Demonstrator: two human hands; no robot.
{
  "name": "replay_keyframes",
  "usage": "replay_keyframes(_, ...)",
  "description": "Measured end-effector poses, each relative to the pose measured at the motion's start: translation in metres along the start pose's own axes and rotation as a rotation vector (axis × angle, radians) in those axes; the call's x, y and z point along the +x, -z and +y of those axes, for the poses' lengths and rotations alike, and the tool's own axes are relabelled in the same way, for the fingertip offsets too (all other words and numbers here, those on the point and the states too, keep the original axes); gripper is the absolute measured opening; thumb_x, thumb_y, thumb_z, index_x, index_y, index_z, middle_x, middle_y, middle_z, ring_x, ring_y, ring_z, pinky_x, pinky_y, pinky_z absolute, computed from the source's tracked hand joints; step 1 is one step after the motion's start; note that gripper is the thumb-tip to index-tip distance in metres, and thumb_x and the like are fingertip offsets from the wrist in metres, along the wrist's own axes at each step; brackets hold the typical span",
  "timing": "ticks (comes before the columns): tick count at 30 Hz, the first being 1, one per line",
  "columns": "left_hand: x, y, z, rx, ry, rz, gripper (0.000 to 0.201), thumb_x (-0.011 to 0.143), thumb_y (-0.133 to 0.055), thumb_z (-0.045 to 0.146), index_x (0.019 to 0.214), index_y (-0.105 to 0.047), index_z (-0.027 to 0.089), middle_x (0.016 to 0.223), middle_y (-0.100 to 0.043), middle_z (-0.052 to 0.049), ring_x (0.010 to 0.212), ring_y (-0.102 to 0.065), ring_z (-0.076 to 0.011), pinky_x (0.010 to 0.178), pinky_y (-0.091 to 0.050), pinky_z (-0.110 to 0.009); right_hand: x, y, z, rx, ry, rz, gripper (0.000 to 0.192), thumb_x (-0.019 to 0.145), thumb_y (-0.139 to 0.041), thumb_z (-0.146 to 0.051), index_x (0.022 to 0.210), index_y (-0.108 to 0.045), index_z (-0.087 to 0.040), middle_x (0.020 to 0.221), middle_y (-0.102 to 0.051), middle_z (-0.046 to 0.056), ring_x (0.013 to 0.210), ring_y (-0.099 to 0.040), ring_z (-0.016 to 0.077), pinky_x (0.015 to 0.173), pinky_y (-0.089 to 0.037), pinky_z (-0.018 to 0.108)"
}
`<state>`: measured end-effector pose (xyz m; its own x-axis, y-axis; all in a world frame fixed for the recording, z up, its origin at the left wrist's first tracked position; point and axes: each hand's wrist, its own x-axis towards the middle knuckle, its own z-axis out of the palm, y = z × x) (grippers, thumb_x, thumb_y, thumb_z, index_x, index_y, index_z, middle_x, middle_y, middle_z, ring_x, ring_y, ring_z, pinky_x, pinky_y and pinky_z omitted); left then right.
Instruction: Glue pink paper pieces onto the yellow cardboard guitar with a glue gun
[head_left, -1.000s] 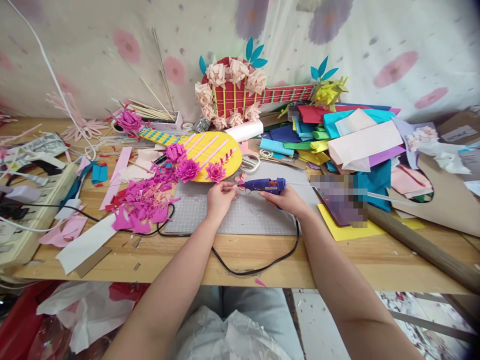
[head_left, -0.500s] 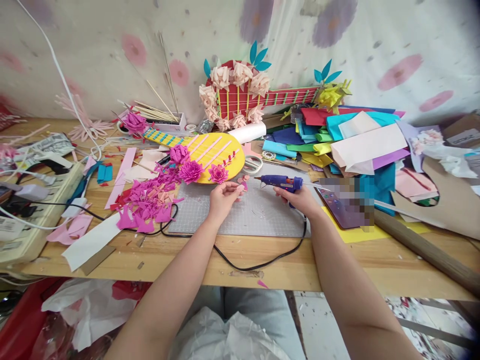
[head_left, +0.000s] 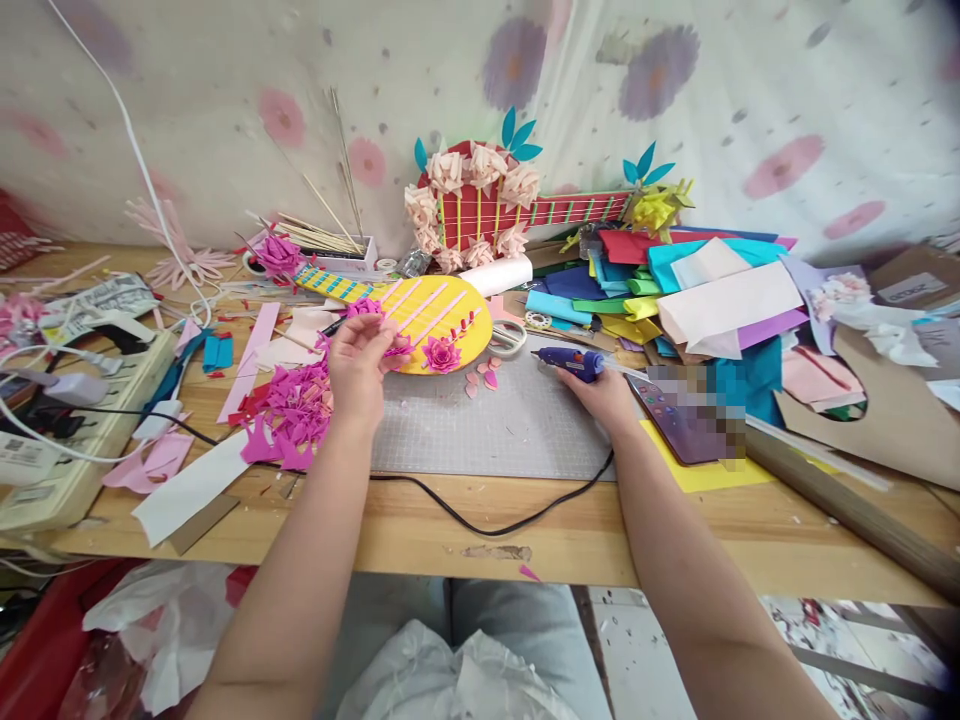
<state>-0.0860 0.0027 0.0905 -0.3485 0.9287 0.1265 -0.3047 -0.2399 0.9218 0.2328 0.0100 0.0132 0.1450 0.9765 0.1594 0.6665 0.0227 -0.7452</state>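
Both hands busy at the craft table
Left hand pinches a magenta paper flower; right hand grips the glue gun over the cutting mat

A wooden desk carries a grey cutting mat just below both hands' fingers, magenta paper scraps left of them, coloured sheets right.

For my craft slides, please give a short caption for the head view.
Left hand at a magenta paper flower on the yellow paper guitar; right hand holds a blue glue gun.
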Motion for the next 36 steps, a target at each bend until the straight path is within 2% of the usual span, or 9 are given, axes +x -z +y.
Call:
replay_keyframes(3,0.012,0.013,0.012,0.115,0.081,0.007,0.027,0.061,-0.071,0.021,0.081,-0.054,0.018,0.070,-0.061,0.003,0.059,-0.063,-0.0093,0.049,-0.052,-0.018,-0.004,0.007,0.000,-0.227,0.035,0.086,0.040,0.066,-0.062,-0.061,0.070,-0.061,-0.021,0.060,-0.059,0.005,0.066,-0.059,0.0241,0.055,-0.041,0.031)
replay_keyframes(7,0.015,0.021,0.010,0.288,0.187,-0.098,0.033,0.060,-0.073,0.017,0.085,-0.051,0.016,0.065,-0.060,0.003,0.057,-0.064,-0.0123,0.046,-0.053,-0.021,-0.015,0.032,-0.006,-0.468,0.010,0.059,0.045,0.062,-0.064,-0.063,0.072,-0.056,-0.020,0.072,-0.060,0.009,0.075,-0.059,0.0269,0.061,-0.041,0.034)
replay_keyframes(10,0.014,0.022,0.004,0.405,0.212,-0.159,0.036,0.062,-0.072,0.014,0.089,-0.048,0.016,0.063,-0.060,0.003,0.058,-0.065,-0.0150,0.044,-0.053,-0.023,-0.022,0.048,-0.021,-0.555,-0.119,-0.191,0.046,0.061,-0.063,-0.065,0.071,-0.051,-0.021,0.066,-0.058,0.005,0.064,-0.056,0.0233,0.056,-0.039,0.033)
replay_keyframes(12,0.014,0.021,0.000,0.484,0.219,-0.193,0.038,0.063,-0.072,0.014,0.092,-0.047,0.017,0.063,-0.061,0.002,0.058,-0.066,-0.0164,0.042,-0.051,-0.022,-0.025,0.048,-0.039,-0.511,-0.082,-0.404,0.046,0.061,-0.065,-0.063,0.073,-0.050,-0.022,0.065,-0.058,0.003,0.058,-0.054,0.0200,0.053,-0.038,0.031)
replay_keyframes(14,0.013,0.020,-0.002,0.543,0.236,-0.209,0.044,0.063,-0.073,0.015,0.096,-0.045,0.017,0.065,-0.063,0.000,0.056,-0.067,-0.0167,0.041,-0.049,-0.019,-0.025,0.032,-0.063,-0.377,0.090,-0.478,0.043,0.065,-0.065,-0.060,0.081,-0.050,-0.023,0.075,-0.060,0.003,0.063,-0.055,0.0191,0.056,-0.040,0.031)
replay_keyframes(18,0.013,0.020,-0.004,0.573,0.272,-0.193,0.057,0.062,-0.075,0.015,0.106,-0.040,0.018,0.069,-0.066,-0.001,0.052,-0.066,-0.0154,0.040,-0.047,-0.017,-0.019,-0.030,-0.115,-0.098,0.506,-0.173,0.041,0.075,-0.061,-0.046,0.105,-0.048,-0.021,0.107,-0.058,0.010,0.100,-0.054,0.0249,0.084,-0.043,0.038)
replay_keyframes(22,0.015,0.023,-0.004,0.578,0.238,-0.189,0.060,0.061,-0.076,0.017,0.109,-0.040,0.019,0.066,-0.066,0.000,0.051,-0.065,-0.0157,0.039,-0.045,-0.017,-0.005,-0.087,-0.146,-0.108,0.760,-0.140,0.055,0.072,-0.063,-0.034,0.121,-0.042,-0.019,0.119,-0.053,0.014,0.114,-0.044,0.0298,0.097,-0.034,0.046)
replay_keyframes(28,0.023,0.031,-0.006,0.626,0.185,-0.201,0.062,0.061,-0.076,0.022,0.113,-0.041,0.018,0.062,-0.063,0.001,0.048,-0.063,-0.0163,0.036,-0.041,-0.018,0.010,-0.119,-0.154,-0.087,0.760,-0.091,0.056,0.068,-0.054,-0.016,0.123,-0.041,-0.017,0.099,-0.062,0.009,0.104,-0.045,0.0282,0.095,-0.035,0.043)
replay_keyframes(36,0.018,0.019,-0.008,0.660,0.160,-0.242,0.060,0.061,-0.076,0.019,0.111,-0.043,0.019,0.059,-0.063,0.003,0.043,-0.060,-0.0139,0.036,-0.039,-0.017,0.014,-0.114,-0.150,-0.028,0.641,-0.072,0.045,0.070,-0.048,-0.012,0.114,-0.047,-0.018,0.089,-0.063,0.006,0.101,-0.049,0.0268,0.094,-0.036,0.042)
